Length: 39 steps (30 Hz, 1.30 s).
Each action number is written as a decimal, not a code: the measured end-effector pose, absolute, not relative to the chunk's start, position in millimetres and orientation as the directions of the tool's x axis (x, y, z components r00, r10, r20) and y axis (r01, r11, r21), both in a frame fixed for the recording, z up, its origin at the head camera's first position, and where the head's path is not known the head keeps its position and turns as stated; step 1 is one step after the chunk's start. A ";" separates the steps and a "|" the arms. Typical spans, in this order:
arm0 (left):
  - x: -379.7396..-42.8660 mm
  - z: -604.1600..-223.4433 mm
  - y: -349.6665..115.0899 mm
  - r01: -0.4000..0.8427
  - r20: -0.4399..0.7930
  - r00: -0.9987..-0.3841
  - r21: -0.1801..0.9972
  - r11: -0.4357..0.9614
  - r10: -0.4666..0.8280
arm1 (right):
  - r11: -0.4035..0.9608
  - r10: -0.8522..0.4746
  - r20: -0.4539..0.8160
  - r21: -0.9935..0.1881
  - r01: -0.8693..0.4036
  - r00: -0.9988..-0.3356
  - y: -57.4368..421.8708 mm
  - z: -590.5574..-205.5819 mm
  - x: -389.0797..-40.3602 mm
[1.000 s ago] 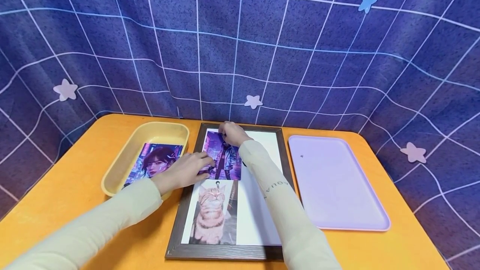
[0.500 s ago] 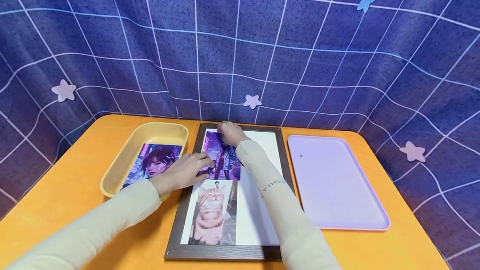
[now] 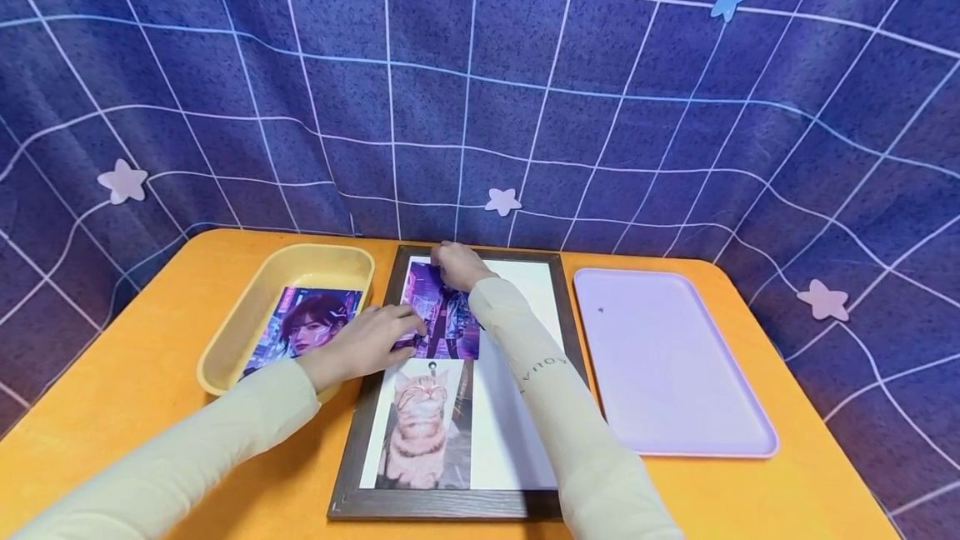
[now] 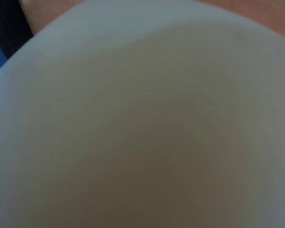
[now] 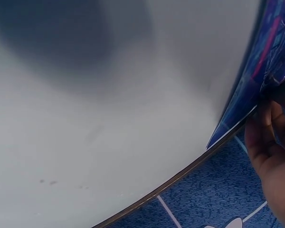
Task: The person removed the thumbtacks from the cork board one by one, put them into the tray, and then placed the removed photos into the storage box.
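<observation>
A dark-framed white board (image 3: 517, 407) lies on the table. On its upper left is a purple neon-city picture (image 3: 455, 315) of a standing figure. My left hand (image 3: 375, 337) rests with loosely extended fingers on that picture's left edge. At the picture's top edge is my right hand (image 3: 459, 265), its fingers bent and fingertips hidden in the head view. In the right wrist view, the fingers (image 5: 270, 137) curl at the board's far edge; whether they pinch something small is too dark to tell. Below, a cat picture (image 3: 418, 432) carries a small silver ball-shaped piece (image 3: 432, 366) at its top.
Left of the board stands a yellow bin (image 3: 225, 348) holding a purple portrait picture (image 3: 318, 319). A lilac tray (image 3: 675, 373) lies to the right, with a tiny dark piece (image 3: 601, 309) on it. Behind the orange table (image 3: 813, 473) hangs a blue gridded curtain (image 3: 480, 90).
Both hands keep their places on the purple picture. The whole head view shifts very slightly to the left; nothing else visibly moves.
</observation>
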<state>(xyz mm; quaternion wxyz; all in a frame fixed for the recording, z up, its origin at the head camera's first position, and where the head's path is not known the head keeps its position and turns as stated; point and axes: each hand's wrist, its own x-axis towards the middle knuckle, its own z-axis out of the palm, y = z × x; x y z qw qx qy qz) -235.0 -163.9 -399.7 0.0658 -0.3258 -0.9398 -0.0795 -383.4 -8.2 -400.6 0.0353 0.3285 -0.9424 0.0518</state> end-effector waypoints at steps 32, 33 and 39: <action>-233.2 -399.2 -162.7 0.610 0.159 -0.790 0.117 0.784 0.592 | 0.737 -0.656 0.080 -0.149 -0.660 -0.751 -1.6 -401.7 -388.6; -233.1 -399.2 -162.7 0.611 0.161 -0.790 0.117 0.783 0.592 | 0.738 -0.655 0.078 -0.149 -0.658 -0.752 -1.5 -401.1 -388.0; -233.7 -399.2 -163.2 0.615 0.165 -0.786 0.116 0.780 0.595 | 0.742 -0.652 0.077 -0.138 -0.656 -0.754 -1.4 -401.3 -388.0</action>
